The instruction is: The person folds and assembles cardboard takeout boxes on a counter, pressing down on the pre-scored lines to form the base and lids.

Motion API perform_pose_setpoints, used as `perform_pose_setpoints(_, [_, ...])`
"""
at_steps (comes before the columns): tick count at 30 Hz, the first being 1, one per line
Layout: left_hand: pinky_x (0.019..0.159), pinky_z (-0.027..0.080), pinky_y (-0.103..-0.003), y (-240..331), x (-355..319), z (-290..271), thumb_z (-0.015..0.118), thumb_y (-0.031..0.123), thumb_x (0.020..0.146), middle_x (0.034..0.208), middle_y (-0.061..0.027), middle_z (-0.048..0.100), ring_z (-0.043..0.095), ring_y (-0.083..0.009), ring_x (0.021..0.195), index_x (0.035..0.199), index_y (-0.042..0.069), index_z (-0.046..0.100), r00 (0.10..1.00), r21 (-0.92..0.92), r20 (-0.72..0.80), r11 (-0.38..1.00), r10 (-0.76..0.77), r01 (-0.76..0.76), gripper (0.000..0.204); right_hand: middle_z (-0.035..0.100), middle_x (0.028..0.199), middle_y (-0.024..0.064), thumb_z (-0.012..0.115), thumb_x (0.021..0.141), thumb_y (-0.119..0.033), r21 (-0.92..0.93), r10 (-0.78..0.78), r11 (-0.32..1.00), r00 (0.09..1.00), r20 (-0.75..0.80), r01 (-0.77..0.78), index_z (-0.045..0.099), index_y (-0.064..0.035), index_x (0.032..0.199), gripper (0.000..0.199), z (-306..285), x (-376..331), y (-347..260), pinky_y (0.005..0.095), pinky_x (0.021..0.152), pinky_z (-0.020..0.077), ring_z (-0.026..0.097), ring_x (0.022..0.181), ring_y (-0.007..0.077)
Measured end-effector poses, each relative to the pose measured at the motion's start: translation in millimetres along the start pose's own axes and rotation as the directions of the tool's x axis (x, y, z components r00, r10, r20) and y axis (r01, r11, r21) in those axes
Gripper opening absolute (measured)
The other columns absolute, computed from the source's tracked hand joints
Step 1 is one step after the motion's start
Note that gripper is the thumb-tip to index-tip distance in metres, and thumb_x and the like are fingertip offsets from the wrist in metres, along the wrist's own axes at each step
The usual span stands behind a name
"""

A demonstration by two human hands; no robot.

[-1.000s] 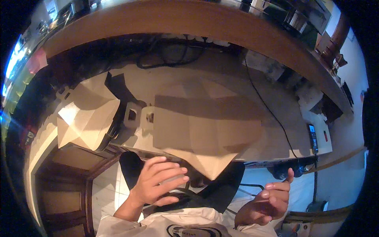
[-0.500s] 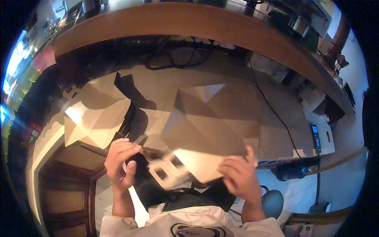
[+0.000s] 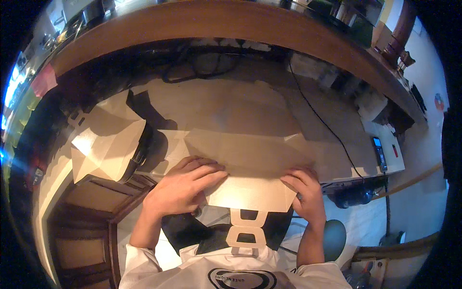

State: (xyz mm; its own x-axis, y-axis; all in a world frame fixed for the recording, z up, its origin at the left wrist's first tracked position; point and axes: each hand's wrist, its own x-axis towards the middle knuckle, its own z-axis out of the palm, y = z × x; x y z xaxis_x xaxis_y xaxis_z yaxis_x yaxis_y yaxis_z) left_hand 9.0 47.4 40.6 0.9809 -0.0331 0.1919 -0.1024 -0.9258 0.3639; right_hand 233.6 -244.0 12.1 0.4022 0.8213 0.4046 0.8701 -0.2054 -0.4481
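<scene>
A tan cardboard carton blank [image 3: 248,190] with creased panels lies in front of me, its far part over the table. From its near edge two handle tabs with cut-out slots [image 3: 247,219] hang above my lap. My left hand [image 3: 185,185] grips its left side, fingers bent over the top. On the right side, my right hand [image 3: 305,190] holds it with curled fingers; the thumb is partly hidden.
At the left lies a pile of similar folded cardboard pieces [image 3: 108,144], with handle slots at its far end. A black cable [image 3: 332,132] crosses the table on the right, near a phone [image 3: 379,153]. A wooden shelf edge [image 3: 207,23] arches over the back.
The carton blank has turned, so its handle tabs now point straight toward me. My left hand, apart from it before, has moved right and taken hold of its left side.
</scene>
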Motion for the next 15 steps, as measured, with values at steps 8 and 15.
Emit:
perform_pose_setpoints(8, [0.097,0.055,-0.043,-25.8,-9.6,9.1,0.077,0.002,0.068,0.130,-0.0009,0.075,0.066,-0.0303,0.115,0.123,0.016,0.074,0.986,-0.085,-0.165,0.996,-0.034,0.020,0.056,0.075,0.128,0.0132,0.066,0.077,0.002,0.105,0.000,0.994,1.000,0.002,0.000,0.075,-0.0043,0.116,0.040,10.1,8.5,12.9,0.0461,0.111,0.0509,0.068,0.124,0.0371])
perform_pose_setpoints(15, [0.097,0.050,-0.039,-53.0,-0.1,10.7,0.083,0.028,0.073,0.108,-0.0107,0.080,0.070,-0.0291,0.098,0.114,0.004,0.078,0.979,-0.230,-0.194,0.973,-0.055,0.010,0.048,0.076,0.115,0.0148,0.071,0.080,-0.001,0.284,0.152,0.948,0.988,-0.008,-0.143,0.074,-0.0027,0.112,0.032,11.6,24.6,3.9,0.0466,0.100,0.0535,0.069,0.113,0.0374])
